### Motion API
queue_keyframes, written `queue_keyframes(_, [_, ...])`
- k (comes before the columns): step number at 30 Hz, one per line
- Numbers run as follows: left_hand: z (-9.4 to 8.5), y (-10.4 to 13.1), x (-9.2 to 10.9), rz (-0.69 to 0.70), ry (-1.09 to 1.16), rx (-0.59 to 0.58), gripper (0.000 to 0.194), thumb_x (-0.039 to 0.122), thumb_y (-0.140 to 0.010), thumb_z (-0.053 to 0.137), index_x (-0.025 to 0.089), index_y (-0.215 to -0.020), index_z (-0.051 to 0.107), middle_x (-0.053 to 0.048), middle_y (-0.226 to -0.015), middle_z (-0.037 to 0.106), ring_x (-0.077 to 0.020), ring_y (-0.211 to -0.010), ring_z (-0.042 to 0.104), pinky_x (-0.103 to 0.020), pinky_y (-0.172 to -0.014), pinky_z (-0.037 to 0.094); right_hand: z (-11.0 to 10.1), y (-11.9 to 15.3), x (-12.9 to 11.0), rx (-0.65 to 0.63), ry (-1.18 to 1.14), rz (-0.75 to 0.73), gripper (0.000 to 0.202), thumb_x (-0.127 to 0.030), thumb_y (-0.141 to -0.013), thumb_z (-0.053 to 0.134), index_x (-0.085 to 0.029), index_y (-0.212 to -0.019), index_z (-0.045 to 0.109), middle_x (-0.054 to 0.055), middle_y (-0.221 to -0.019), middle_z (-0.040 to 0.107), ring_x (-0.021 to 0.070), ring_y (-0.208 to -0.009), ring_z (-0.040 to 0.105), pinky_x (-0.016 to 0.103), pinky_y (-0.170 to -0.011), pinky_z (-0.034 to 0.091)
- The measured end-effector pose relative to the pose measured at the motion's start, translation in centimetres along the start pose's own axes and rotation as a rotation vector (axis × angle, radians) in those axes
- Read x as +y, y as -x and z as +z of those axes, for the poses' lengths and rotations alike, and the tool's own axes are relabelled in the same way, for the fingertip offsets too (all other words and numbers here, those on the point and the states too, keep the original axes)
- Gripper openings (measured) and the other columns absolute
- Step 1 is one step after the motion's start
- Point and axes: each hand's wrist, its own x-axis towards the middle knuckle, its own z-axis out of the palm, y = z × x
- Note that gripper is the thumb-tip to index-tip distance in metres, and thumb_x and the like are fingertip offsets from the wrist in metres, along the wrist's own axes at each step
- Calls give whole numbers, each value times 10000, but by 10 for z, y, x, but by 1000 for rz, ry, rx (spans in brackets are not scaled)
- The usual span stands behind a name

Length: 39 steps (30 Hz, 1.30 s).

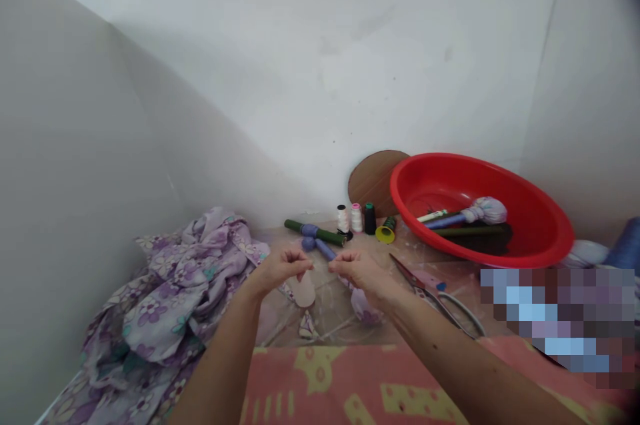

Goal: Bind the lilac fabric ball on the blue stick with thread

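Note:
Both hands hover over the middle of the work surface, a small gap apart, fingertips facing each other. My left hand [286,268] is closed in a pinch; anything between its fingertips is too small to make out. My right hand [361,270] pinches in the same way, with nothing nameable visible in it. Just beyond them lies a green rod [330,236] with blue wrapping [309,232]. A blue stick [325,250] runs toward my right hand. Below the hands are a pale rounded piece [303,290], a small patterned scrap [307,326] and a purple cloth bundle [364,305].
Floral cloth [160,318] is heaped at left. A tilted red basin [540,232] holding sticks and a wrapped bundle stands at right, before a brown disc [375,178]. Thread spools [356,218] stand by the wall. Large scissors [435,298] lie right of my right hand.

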Motion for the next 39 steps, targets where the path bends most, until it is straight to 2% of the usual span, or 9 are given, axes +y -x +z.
queue_keyframes(5, [-6, 3, -10, 17, 8, 15, 275, 365, -692, 560, 121, -567, 586, 8, -512, 533, -81, -493, 406, -202, -498, 295, -7, -3, 6, 12, 22, -38, 129, -245, -567, 605, -140, -510, 555, -68, -411, 379, 45, -406, 248, 219, -435, 140])
queue_keyframes(11, [-9, 7, -15, -2, -16, 21, 313, 396, -710, 528, 122, -573, 596, 17, -489, 498, -73, -459, 371, -197, -468, 277, -17, -5, 17, 46, 80, -91, 134, -264, -582, 619, -139, -537, 604, -42, -458, 440, 70, -462, 339, 224, -475, 208])
queue_keyframes(23, [-12, 12, -14, -44, -62, -2, 302, 368, -681, 550, 132, -494, 538, 34, -469, 474, -62, -436, 342, -195, -421, 228, -46, 9, -9, 154, 96, -77, 153, -264, -567, 641, -152, -483, 579, -68, -377, 356, 39, -376, 215, 224, -396, 111])
queue_keyframes(28, [-13, 14, -14, -49, -59, -2, 274, 361, -680, 548, 135, -523, 548, 34, -471, 479, -71, -451, 369, -195, -434, 246, -60, 13, -12, 184, 127, -98, 150, -268, -562, 653, -144, -500, 594, -58, -399, 397, 38, -384, 257, 213, -391, 126])
queue_keyframes(33, [-12, 15, -14, -55, -58, -8, 267, 340, -681, 550, 134, -510, 550, 37, -476, 482, -65, -442, 355, -195, -437, 246, -79, 15, -8, 186, 127, -70, 168, -298, -601, 634, -147, -543, 586, -63, -381, 383, 37, -351, 258, 212, -372, 135])
queue_keyframes(39, [-9, 16, -12, -33, -27, 6, 264, 347, -688, 541, 136, -530, 520, 44, -477, 475, -69, -466, 395, -192, -477, 293, -97, 24, -4, 184, 118, -39, 211, -327, -584, 650, -141, -544, 560, -47, -404, 432, 46, -360, 318, 205, -369, 184])
